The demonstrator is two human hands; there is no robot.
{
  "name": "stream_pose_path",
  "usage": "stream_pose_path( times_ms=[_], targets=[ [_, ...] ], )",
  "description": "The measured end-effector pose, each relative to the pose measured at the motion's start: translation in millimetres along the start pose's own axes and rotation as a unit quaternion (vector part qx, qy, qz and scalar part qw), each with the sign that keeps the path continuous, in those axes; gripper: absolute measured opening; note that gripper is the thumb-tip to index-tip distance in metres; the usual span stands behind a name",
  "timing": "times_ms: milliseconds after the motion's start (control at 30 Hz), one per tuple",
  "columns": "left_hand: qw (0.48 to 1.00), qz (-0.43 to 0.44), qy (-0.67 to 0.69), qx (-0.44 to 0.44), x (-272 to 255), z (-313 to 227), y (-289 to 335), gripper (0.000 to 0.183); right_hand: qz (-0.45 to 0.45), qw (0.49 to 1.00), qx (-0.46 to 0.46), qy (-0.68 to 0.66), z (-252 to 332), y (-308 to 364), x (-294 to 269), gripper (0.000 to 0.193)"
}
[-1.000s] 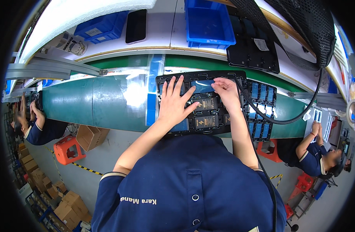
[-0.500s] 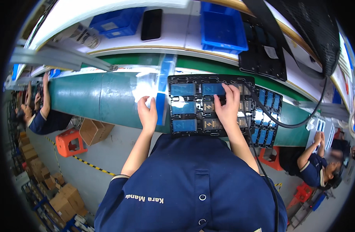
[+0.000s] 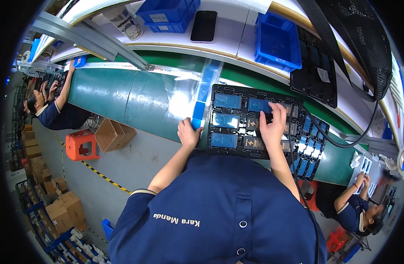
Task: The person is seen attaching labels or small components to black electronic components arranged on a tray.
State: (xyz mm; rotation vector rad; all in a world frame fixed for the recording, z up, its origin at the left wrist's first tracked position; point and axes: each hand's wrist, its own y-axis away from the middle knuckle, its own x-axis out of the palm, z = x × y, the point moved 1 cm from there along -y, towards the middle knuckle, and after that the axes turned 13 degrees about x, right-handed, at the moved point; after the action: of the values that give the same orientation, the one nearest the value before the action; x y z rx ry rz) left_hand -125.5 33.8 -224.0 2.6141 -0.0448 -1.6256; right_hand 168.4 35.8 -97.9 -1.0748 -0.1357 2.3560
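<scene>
Head view: right hand (image 3: 273,127) over tray (image 3: 244,110) (left hand (image 3: 189,133) by blue strip (image 3: 199,111))

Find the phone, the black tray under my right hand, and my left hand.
Phone (image 3: 204,26), head view: dark screen.
Black tray (image 3: 230,90), head view: far rim.
Left hand (image 3: 189,133), head view: back of the hand.

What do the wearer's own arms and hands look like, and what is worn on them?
The left hand and right hand are gloveless, with no watch or bracelet visible. Both forearms are bare below short navy sleeves; the left one has cream edging.
</scene>
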Motion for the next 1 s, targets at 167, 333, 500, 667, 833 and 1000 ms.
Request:
stream_pose_path(
  times_ms=[167, 333, 500, 667, 833, 1000],
  targets=[
    [0.999, -0.007, 0.001, 0.039, -1.6, -6.9, -4.2, 0.067, 0.002, 1.000, -0.008, 0.005, 4.4, -0.2, -2.5, 0.037],
    [0.991, -0.103, 0.065, 0.054, 7.8, -0.6, -7.4, 0.024, 0.010, 1.000, 0.008, -0.001, 5.6, 0.9, -4.1, 0.037],
    [0.981, -0.142, 0.122, 0.045, -8.6, -1.7, -9.4, 0.029, 0.015, 1.000, 0.024, -0.012, 3.3, 1.7, -2.8, 0.037],
    [0.883, 0.035, 0.465, -0.052, -45.4, -9.1, -14.9, 0.062, -0.014, 1.000, -0.019, -0.004, 11.3, 1.8, -6.2, 0.035],
    [0.847, 0.058, 0.527, 0.047, -111.6, -51.9, -16.2, 0.063, 0.185, 0.967, -0.059, -0.162, 65.2, 19.8, -7.8, 0.031],
    [0.850, 0.050, 0.482, 0.207, -130.2, -89.2, -5.2, 0.038, 0.357, 0.896, -0.043, -0.260, 99.6, 24.5, 10.8, 0.040]
  ],
)
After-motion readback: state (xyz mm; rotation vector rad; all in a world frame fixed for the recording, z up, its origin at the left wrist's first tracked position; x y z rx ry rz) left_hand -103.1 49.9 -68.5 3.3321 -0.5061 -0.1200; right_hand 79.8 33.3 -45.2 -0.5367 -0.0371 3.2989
